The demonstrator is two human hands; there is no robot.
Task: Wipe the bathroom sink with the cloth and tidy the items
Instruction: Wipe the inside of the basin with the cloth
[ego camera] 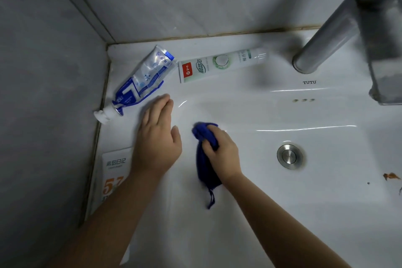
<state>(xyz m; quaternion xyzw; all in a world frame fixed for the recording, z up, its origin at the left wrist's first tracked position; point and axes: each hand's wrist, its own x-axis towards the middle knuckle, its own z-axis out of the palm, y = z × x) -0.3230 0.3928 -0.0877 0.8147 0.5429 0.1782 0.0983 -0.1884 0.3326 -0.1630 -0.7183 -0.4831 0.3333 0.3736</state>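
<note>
The white sink (250,191) fills the view. My right hand (221,154) grips a bunched dark blue cloth (205,169) against the left slope of the basin. My left hand (157,135) lies flat with straight fingers on the sink's left rim, beside the cloth. A blue and white toothpaste tube (141,81) lies at the back left corner, cap toward the wall. A white and green toothpaste tube (219,66) lies along the back ledge. A white packet with orange print (114,172) sits on the left rim, partly under my left forearm.
A grey faucet (339,35) rises at the back right, with its spout over the basin. The metal drain plug (289,156) sits in the basin's middle. A brown stain (391,176) marks the right side. Grey tiled walls close the left and back.
</note>
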